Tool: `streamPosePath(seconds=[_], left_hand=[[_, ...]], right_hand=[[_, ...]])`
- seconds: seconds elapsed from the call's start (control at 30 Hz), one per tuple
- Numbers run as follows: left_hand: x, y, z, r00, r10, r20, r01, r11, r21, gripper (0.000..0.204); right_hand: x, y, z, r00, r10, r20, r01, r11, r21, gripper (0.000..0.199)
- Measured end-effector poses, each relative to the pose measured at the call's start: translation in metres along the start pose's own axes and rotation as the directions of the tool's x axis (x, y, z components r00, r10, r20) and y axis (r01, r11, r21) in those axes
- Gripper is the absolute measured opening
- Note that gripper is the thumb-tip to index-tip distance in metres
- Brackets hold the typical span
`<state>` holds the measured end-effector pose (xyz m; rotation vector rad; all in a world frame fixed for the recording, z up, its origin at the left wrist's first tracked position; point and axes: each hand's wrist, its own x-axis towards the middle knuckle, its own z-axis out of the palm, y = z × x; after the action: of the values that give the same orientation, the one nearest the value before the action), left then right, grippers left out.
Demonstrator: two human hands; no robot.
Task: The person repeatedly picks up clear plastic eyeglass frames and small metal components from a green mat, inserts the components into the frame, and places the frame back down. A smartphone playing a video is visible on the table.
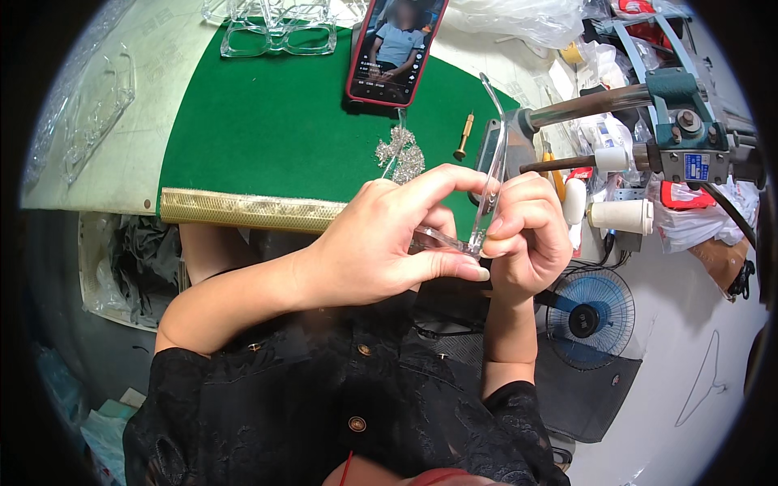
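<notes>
A clear plastic eyeglass frame (498,158) is held above the front right of the green mat, one temple pointing up and away. My left hand (369,235) is closed on its front part, thumb stretched along the near side. My right hand (531,235) pinches the frame near the hinge, where the temple meets the front. Fingers hide much of the frame. Just beyond my left hand lies a pile of tiny shiny metal pieces (409,162), too small to name surely. A small brass-coloured screwdriver (464,136) rests on the mat, beyond both hands.
More clear eyeglass frames (279,40) lie at the back left. A red-cased phone (389,57) stands at the mat's far side. A green bench machine (685,121) reaches in from the right, above a white cup (622,216) and a fan (585,320). A gold-coloured strip (251,208) edges the table.
</notes>
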<state>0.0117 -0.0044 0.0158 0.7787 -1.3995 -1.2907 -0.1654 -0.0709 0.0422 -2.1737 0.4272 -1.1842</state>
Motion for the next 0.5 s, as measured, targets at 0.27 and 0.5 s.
streamPosePath(seconds=[0.27,0.5], left_hand=[[0.004,0.004,0.001,1.000,-0.010,-0.022,0.010,1.000,0.022,0.062],[0.034,-0.013,0.014,0.981,0.165,-0.104,-0.141,0.968,0.206,0.060]], right_hand=[[-0.009,0.007,0.007,0.982,0.101,-0.159,-0.074,0.983,0.169,0.023],[-0.017,-0.005,-0.006,0.866,0.495,-0.077,-0.395,0.769,0.504,0.042]])
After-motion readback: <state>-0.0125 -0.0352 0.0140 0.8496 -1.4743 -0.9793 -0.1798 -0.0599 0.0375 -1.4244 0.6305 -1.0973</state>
